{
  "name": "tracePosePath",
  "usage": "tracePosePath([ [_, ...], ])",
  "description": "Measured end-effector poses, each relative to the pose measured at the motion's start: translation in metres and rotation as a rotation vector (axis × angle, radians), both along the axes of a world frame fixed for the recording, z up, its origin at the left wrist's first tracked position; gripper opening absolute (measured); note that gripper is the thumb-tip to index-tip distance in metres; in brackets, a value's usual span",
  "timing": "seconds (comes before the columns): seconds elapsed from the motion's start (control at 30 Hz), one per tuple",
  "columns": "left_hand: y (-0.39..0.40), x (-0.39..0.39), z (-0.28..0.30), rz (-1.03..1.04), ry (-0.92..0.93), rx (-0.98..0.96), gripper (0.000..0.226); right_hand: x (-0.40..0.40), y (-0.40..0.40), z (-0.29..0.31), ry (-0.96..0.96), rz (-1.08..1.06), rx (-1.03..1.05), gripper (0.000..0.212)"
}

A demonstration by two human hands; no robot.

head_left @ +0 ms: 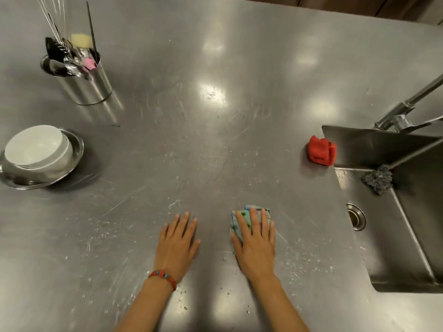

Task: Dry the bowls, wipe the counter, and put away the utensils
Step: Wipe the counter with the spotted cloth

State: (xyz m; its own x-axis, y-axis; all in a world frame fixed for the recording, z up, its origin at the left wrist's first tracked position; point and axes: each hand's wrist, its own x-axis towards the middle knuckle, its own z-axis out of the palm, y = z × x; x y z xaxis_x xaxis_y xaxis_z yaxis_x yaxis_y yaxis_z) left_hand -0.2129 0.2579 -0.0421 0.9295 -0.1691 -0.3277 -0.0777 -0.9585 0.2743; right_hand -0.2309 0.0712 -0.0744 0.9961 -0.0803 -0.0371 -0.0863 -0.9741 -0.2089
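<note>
The right hand [255,245] lay flat, fingers spread, pressing a folded cloth [249,218] on the near counter [215,140]; the left hand [178,240] rested open beside it; the cloth looked soft, probably damp, best pressed from above.

Scratched, glossy steel counter [215,140], printed cloth [249,218], shiny metal canister [88,85], smooth white bowl [36,146], coarse steel-wool scourer [377,179].

a white bowl [36,146] sits nested in a wider steel bowl [42,173] at the counter's [215,140] left edge. behind them a steel canister [88,86] stands upright, crammed with utensils [69,56]. near the front, a folded patterned cloth [249,218] lies flat on the wet, scratched steel.
</note>
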Motion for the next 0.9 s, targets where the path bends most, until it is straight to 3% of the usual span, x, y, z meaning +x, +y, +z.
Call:
tracePosePath([
  [0.27, 0.003, 0.001, -0.008, -0.063, 0.02, 0.029, 0.08, 0.083, -0.025, 0.002, 0.106, -0.051, -0.029, 0.051],
  [0.57, 0.004, 0.0, -0.012, -0.048, 0.012, 0.017, 0.079, 0.027, -0.026, -0.002, 0.003, 0.052, -0.001, 0.049],
  [0.9, -0.001, 0.003, -0.015, 0.008, -0.028, -0.015, 0.084, 0.189, -0.054, -0.007, 0.041, -0.026, 0.032, 0.047],
])
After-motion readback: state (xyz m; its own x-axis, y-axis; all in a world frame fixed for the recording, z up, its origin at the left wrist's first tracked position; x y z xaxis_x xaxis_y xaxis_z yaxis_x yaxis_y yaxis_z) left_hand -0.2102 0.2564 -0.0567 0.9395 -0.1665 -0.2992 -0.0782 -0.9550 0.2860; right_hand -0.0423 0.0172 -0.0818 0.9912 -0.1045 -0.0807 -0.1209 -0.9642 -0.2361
